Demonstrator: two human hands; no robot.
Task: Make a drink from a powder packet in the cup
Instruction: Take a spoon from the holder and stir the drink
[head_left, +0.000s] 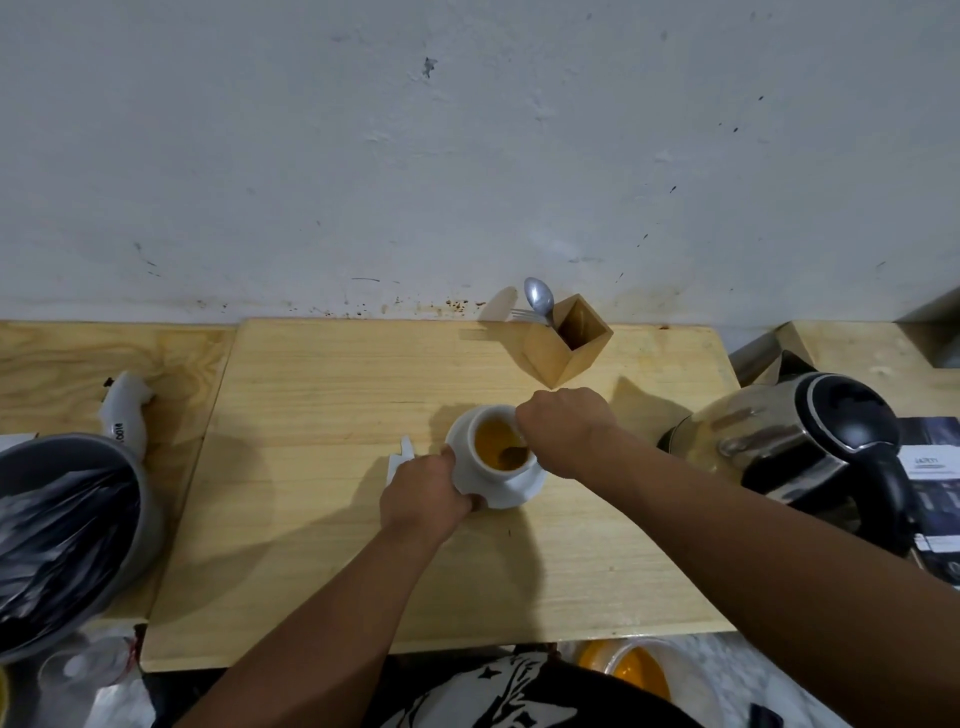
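Both forearms reach fwd: left hand (423, 496) grips saucer (524, 491), right hand (563, 428) fisted on spoon (511, 451) in cup (498, 441)

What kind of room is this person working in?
Probably a simple home kitchen corner: a shiny steel electric kettle, a square wooden utensil holder with a metal spoon, and a pale wooden worktop against a scuffed white wall.

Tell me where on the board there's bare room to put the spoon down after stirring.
Bare patches: the wooden board's left stretch, between the cup and the board's left edge; also the near strip in front of the saucer, partly under both forearms. Crowded: the right side by the kettle and the back by the utensil holder.
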